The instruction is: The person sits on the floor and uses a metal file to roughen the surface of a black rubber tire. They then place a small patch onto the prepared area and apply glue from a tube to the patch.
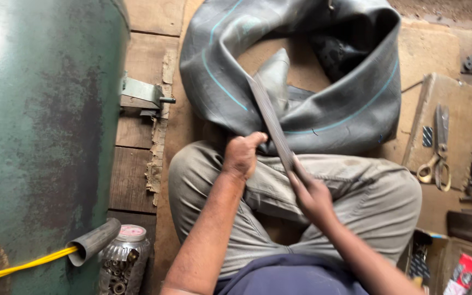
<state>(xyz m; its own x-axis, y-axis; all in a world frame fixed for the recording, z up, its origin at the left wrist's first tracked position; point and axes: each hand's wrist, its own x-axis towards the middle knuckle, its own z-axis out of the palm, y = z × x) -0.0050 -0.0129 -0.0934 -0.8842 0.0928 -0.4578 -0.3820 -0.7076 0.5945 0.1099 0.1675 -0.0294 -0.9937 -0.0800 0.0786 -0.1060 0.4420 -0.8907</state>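
A large black rubber inner tube (pixel 323 104) with thin blue lines lies folded on the wooden floor and over my knees. My left hand (pixel 241 154) grips the tube's near edge, thumb up. A long flat metal file (pixel 271 120) is held at its lower end by my right hand (pixel 310 191), its blade slanting up and left across the tube's surface. I sit cross-legged in grey trousers (pixel 356 191).
A big green metal tank (pixel 39 125) fills the left, with a short pipe (pixel 94 240) and yellow hose at its base. Beside it stands a jar of small metal parts (pixel 124 262). Scissors (pixel 438 153) lie on a board at the right, tools beyond.
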